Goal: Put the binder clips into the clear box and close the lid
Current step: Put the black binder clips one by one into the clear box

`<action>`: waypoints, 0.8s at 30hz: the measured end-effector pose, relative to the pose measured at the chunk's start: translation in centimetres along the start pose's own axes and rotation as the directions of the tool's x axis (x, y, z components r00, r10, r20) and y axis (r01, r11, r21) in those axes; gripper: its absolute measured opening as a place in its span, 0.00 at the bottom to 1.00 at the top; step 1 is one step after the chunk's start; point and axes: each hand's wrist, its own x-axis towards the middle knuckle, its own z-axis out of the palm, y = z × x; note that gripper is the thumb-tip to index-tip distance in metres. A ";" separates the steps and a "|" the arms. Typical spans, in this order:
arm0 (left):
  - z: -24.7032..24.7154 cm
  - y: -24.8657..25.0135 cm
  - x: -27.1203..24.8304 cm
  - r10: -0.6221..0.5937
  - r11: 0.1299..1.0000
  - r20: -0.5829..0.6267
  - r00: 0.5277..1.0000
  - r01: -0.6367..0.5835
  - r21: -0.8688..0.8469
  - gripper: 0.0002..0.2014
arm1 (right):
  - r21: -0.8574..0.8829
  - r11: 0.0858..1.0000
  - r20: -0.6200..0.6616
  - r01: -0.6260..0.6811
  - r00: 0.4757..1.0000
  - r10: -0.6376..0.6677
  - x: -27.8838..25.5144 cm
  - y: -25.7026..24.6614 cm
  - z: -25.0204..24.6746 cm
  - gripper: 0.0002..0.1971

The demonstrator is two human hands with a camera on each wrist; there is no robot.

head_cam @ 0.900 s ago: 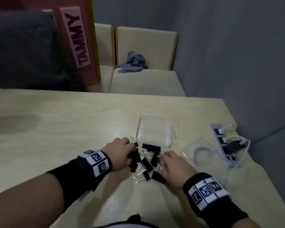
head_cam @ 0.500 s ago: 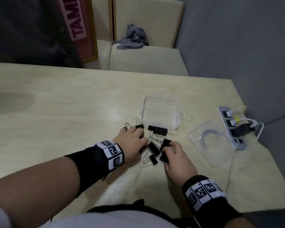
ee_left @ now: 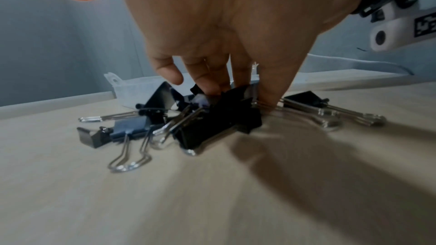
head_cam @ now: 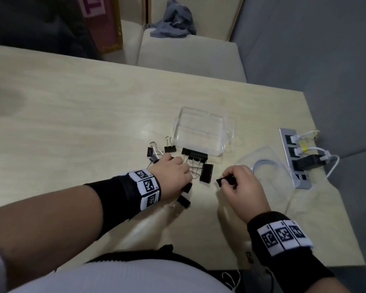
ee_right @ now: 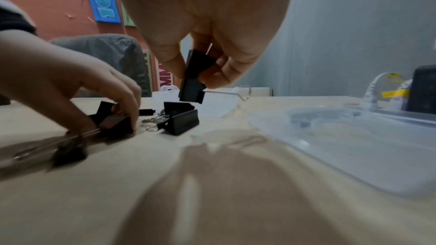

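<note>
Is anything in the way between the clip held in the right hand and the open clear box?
Nothing visible blocks it. The right hand pinches a clip above the table; the clear box is open, its lid lying aside.

My left hand (head_cam: 173, 174) sits at centre frame, palm down, forearm reaching in from the lower left. Its fingers (ee_left: 202, 79) curl down onto a black binder clip (ee_left: 219, 118), thumb pressed beside it. My right hand (head_cam: 243, 187) is lifted off the counter (head_cam: 72, 123) right of centre, forearm coming from the lower right. Thumb and fingers pinch a second black clip (ee_right: 194, 77). Both wrists wear black bands with printed markers.
</note>
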 end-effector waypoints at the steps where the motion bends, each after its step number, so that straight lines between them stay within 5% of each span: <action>1: -0.1 0.0 0.0 -0.016 1.000 -0.013 1.000 0.016 -0.009 0.17 | 0.011 1.000 -0.019 -0.005 1.000 0.005 0.8 -0.1 -0.3 0.07; 5: -0.9 -0.3 -0.5 -0.108 0.992 -0.101 0.989 0.100 -0.081 0.20 | -0.066 0.998 -0.049 0.022 0.998 -0.025 3.7 -1.4 -0.4 0.19; 8: -1.9 -1.0 -1.0 -0.171 0.976 -0.146 0.974 0.147 -0.159 0.19 | -0.236 0.971 0.096 -0.041 0.993 0.065 5.1 -2.2 0.3 0.27; 11: -2.9 -1.9 -1.2 -0.215 0.955 -0.197 0.957 0.163 -0.249 0.17 | -0.259 0.958 0.163 -0.123 0.972 0.169 5.4 -2.5 0.9 0.25; 17: -4.5 -3.0 0.1 -0.369 0.819 -0.262 0.892 0.178 -0.545 0.24 | -0.222 0.969 0.158 -0.113 0.976 0.150 2.4 -1.9 1.2 0.17; 20: -4.6 -3.4 1.9 -0.352 0.832 -0.271 0.896 0.166 -0.529 0.18 | -0.327 0.945 0.184 -0.011 0.980 0.075 0.8 -1.1 1.6 0.27; 24: -4.2 -3.2 3.8 -0.317 0.903 -0.216 0.923 0.224 -0.367 0.16 | -0.299 0.954 0.180 -0.003 0.982 0.059 -0.2 -0.6 1.7 0.19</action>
